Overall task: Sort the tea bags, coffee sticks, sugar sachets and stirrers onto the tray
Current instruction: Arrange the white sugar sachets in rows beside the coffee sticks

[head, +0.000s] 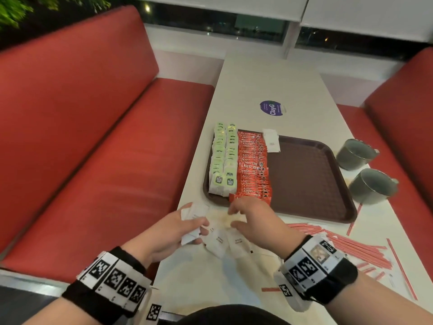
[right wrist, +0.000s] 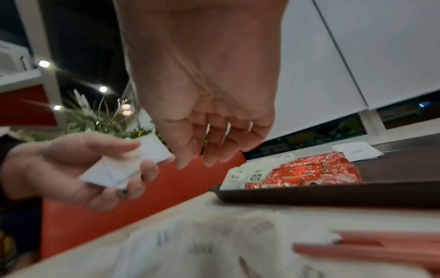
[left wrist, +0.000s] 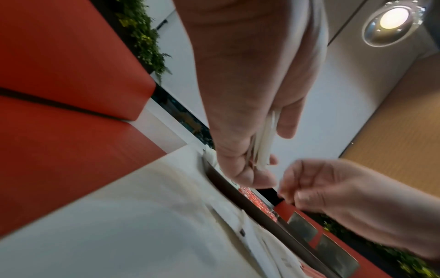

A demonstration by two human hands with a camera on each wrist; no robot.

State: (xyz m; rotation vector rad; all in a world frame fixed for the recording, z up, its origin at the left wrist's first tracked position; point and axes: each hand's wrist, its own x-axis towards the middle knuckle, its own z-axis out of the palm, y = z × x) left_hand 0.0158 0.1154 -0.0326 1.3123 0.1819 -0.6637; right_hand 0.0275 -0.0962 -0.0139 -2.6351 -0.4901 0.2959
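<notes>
The right hand (right wrist: pixel 202 120) hangs with loosely curled fingers holding nothing above blurred white paper sugar sachets (right wrist: pixel 190 244); the left hand (right wrist: pixel 71 169) grips a white sachet bundle (right wrist: pixel 123 165) beside the dark brown plastic tray (right wrist: pixel 333 195)

2 mugs (head: pixel 353 154); 1 tray (head: pixel 311 184); 2 tea bag rows (head: pixel 222 160); 1 coffee stick row (head: pixel 253 165).

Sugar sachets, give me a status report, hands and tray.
Left hand grips a sachet bunch; right hand open, empty. More sachets loose on table, few on tray. Stirrers unsorted. Nothing blocking.
</notes>
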